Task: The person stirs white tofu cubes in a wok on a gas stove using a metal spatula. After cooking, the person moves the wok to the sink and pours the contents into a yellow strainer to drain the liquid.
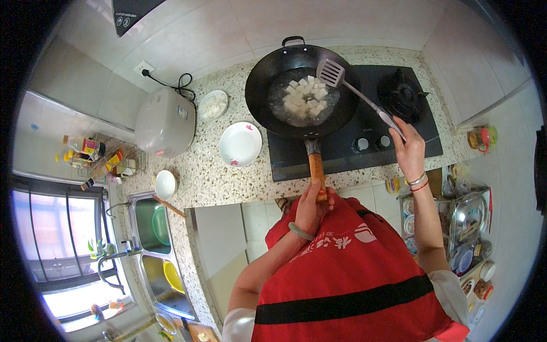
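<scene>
My left hand (pixel 310 206) is wrapped round the wooden handle (pixel 315 164) of a black wok (pixel 263 117), which stands on the left burner of the stove. Inside the wok, white tofu cubes (pixel 305 98) sit in shallow, bubbling liquid. With my right hand (pixel 410 149) I grip the pale handle end of a slotted spatula (pixel 364 98). Its slotted head is over the right far part of the wok, beside the tofu; whether it touches the liquid I cannot tell.
The black gas stove (pixel 347 157) has a bare right burner (pixel 402 94). Left of the wok are a white plate (pixel 240 144), a small dish of pale chopped food (pixel 213 105), a rice cooker (pixel 165 121) and a white bowl (pixel 166 184). A sink (pixel 142 225) lies at far left.
</scene>
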The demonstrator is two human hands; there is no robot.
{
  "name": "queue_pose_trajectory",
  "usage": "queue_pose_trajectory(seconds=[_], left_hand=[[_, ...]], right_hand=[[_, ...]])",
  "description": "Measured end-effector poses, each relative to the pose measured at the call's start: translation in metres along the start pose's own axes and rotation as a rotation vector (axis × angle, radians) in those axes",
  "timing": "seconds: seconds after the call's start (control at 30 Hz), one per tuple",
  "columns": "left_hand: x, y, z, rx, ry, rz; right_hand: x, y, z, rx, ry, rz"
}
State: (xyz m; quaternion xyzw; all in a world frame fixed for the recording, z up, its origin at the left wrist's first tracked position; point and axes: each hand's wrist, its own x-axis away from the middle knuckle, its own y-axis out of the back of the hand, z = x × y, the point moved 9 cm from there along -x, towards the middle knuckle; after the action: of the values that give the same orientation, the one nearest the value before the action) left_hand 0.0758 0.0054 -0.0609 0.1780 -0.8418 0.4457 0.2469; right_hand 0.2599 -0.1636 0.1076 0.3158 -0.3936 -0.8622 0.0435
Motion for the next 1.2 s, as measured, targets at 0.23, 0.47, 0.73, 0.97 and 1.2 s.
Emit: queue_pose_trajectory(seconds=[0.23, 0.47, 0.73, 0.97, 1.2], left_hand=[[0.000, 0.002, 0.002, -0.043, 0.007, -0.005], [0.001, 0.003, 0.002, -0.046, 0.012, -0.026], [0.001, 0.001, 0.001, 0.012, -0.007, -0.014], [0.001, 0.002, 0.000, 0.027, -0.001, -0.031], [0.003, 0.000, -0.002, 0.016, 0.001, -0.022]], right_hand=[[0.002, 0.004, 0.005, 0.007, -0.004, 0.025], [0.003, -0.002, 0.013, -0.018, -0.007, 0.108], [-0.004, 0.002, 0.025, -0.007, 0.009, 0.173], [-0.005, 0.002, 0.033, 0.017, 0.022, 0.173], [-0.005, 0.000, 0.034, 0.043, 0.028, 0.176]])
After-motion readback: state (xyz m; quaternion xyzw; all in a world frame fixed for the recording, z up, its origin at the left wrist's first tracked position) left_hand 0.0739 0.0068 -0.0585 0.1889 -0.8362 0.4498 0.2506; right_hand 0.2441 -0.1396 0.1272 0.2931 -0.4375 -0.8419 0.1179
